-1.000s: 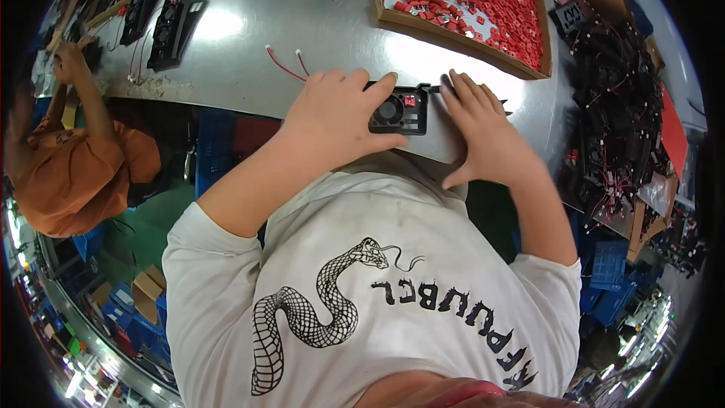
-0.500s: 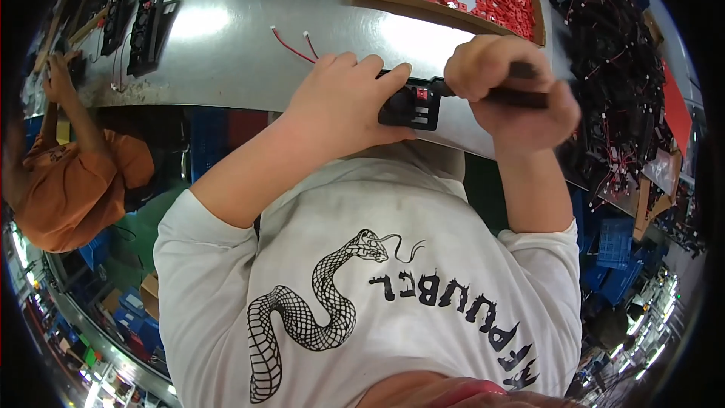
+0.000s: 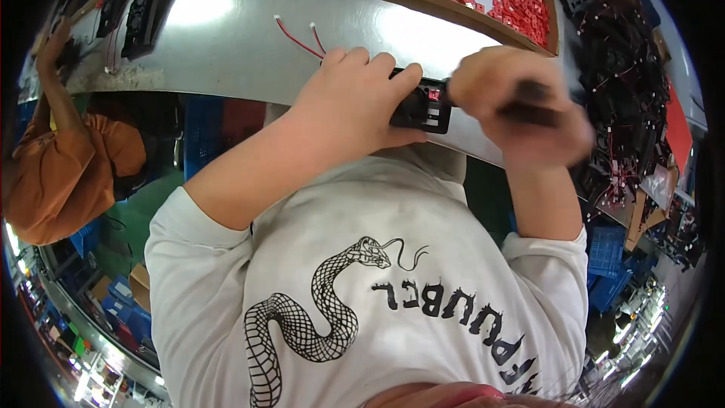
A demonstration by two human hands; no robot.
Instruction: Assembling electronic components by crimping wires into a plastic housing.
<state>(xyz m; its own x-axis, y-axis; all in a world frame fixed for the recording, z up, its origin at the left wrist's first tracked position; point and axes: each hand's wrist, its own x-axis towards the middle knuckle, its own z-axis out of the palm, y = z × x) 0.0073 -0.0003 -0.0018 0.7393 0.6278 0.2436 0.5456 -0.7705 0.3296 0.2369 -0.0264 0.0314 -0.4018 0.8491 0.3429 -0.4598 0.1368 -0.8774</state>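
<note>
My left hand (image 3: 351, 98) is closed over a black plastic housing (image 3: 440, 120) at the table's near edge, thumb and fingers clamping its two long sides and hiding its left part. A small red part (image 3: 434, 95) sits in the housing's right end. Two thin wires (image 3: 297, 38), reddish with white plugs, stretch out on the table beyond my left hand. My right hand (image 3: 521, 98), smeared by motion, is wrapped round a black-handled tool (image 3: 529, 113). The tool's dark front end meets the right end of the housing; its exact kind is blurred.
A cardboard tray (image 3: 461, 17) of loose red parts stands at the back right. Black housings and wires are heaped in a pile (image 3: 615, 98) on the right. More black fan housings (image 3: 142, 15) lie at the left, near a person in an orange shirt (image 3: 72, 162).
The view has shifted slightly, moving the tray and the housing a little right in the picture. My right hand and its tool have turned somewhat; my left hand keeps its hold.
</note>
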